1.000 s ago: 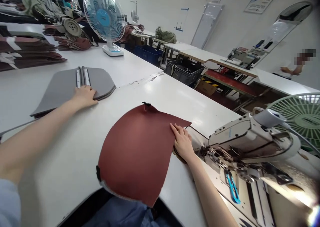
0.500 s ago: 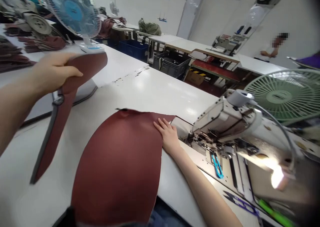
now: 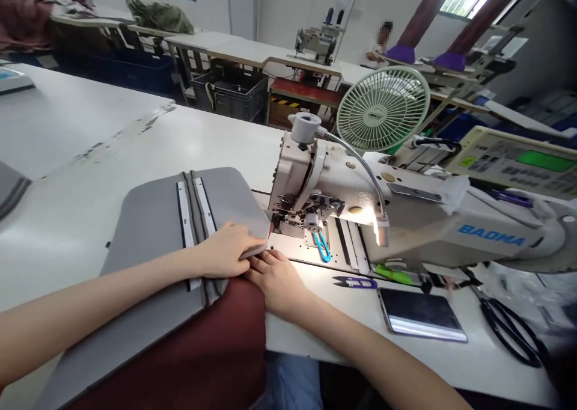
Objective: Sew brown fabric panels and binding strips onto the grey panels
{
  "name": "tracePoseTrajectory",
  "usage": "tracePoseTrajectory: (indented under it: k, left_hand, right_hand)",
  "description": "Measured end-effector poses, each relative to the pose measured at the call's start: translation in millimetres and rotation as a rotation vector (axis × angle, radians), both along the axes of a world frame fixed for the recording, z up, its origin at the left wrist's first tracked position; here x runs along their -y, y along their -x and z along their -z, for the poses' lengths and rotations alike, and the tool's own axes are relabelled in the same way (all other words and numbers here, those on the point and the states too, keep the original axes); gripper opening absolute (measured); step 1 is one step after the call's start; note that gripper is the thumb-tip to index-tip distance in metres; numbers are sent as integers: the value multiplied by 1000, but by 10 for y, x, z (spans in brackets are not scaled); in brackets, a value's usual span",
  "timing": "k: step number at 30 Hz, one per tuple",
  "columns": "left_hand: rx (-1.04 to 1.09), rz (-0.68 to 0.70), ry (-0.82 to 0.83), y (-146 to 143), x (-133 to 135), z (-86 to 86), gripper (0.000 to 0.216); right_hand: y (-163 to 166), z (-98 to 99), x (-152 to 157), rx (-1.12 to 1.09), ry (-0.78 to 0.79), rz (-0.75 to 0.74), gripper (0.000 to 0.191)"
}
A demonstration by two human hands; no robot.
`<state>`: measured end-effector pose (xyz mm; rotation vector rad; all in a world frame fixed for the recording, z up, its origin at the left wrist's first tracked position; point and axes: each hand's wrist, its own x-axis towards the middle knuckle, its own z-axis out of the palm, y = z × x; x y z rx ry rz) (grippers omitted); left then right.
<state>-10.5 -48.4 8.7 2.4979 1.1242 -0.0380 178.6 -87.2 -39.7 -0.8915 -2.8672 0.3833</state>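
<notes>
One gray panel (image 3: 146, 220), apparently pinched by left hand (image 3: 225, 250), overlaps a maroon panel (image 3: 216, 338), right hand's (image 3: 280, 284) grip unclear.

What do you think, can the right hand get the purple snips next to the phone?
Probably yes. The purple snips lie near the right hand, with bare white table between them and nothing seen on top. The hand would just have to leave the grey panel's corner first.

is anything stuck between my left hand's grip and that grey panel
Nothing visible: the left hand touches the grey panel directly, near the panel's edge beside the right hand.
</notes>
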Motion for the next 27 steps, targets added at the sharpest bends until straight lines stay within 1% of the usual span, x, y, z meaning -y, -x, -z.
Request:
tracePoseTrajectory:
  k: [4, 7, 9, 14, 17, 21, 23, 27]
  left_hand:
    - [67, 77, -24, 49, -13, 32, 53]
    - [41, 136, -11, 69, -72, 76, 57]
    - [9, 141, 11, 66, -101, 90, 60]
    - [-10, 135, 30, 60, -136, 59, 81]
    - [-5, 167, 35, 76, -164, 54, 80]
    - [-7, 168, 39, 85, -192, 87, 81]
    - [-10, 170, 36, 87, -199, 104, 83]
    - [-22, 184, 23, 101, -212, 108, 78]
  right_hand:
    - [-106, 76, 34, -43, 3, -28, 46]
    - [-128, 103, 26, -82, 8, -28, 50]
    - [-132, 108, 21, -98, 7, -26, 51]
    - [-134, 123, 17, -113, -2, -35, 54]
    - [-133, 140, 18, -129, 5, -36, 54]
    - [-133, 140, 19, -141, 7, -33, 53]
    - [-137, 127, 19, -137, 4, -35, 54]
    - [-155, 79, 17, -98, 13, -36, 57]
